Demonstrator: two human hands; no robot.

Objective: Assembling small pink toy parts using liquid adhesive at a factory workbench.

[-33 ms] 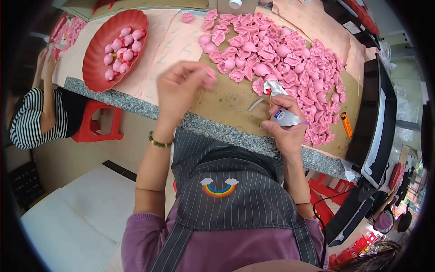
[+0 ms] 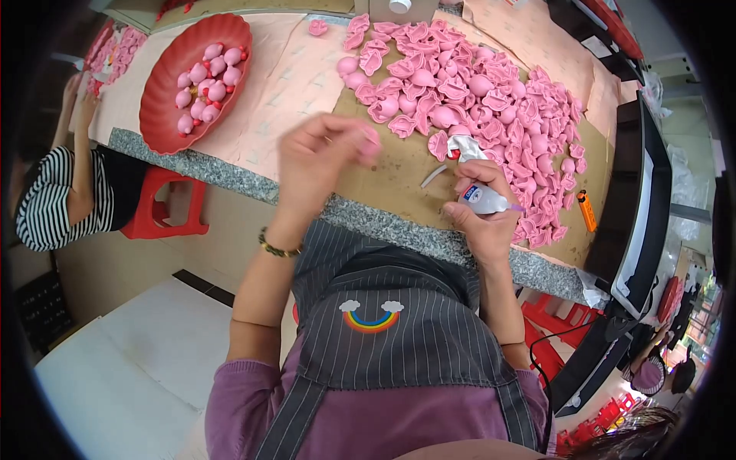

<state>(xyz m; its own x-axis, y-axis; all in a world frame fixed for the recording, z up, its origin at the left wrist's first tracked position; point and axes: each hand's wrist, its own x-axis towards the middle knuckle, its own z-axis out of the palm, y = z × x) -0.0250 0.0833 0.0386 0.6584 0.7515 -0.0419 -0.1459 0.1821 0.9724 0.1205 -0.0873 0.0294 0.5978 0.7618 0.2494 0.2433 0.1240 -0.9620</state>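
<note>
My left hand [image 2: 313, 162] is raised over the near part of the brown board [image 2: 383, 184], thumb and fingers pinching a small pink molded piece [image 2: 371, 141]. Motion smears that piece, so its exact form cannot be made out. To its right, my right hand [image 2: 491, 234] is wrapped around a small whitish glue bottle [image 2: 484, 201] with a blue label; its purple tip points right. Just beyond that hand lie a crumpled white tissue [image 2: 463, 146] with a bit of red and a thin pale strip [image 2: 433, 176]. A heap of pink frilled and domed pieces [image 2: 477, 86] spreads behind both hands.
A scalloped red bowl [image 2: 157, 115] holds several round pink pieces with red parts at the left. An orange object [image 2: 586, 211] lies by the board's right side, near a black-framed case [image 2: 645, 207]. Another person's striped sleeve [image 2: 54, 195] and a red stool [image 2: 162, 218] are at left.
My left hand has shifted slightly to the right with the pink piece, toward the bottle. My right hand and the bottle stay almost where they were.
</note>
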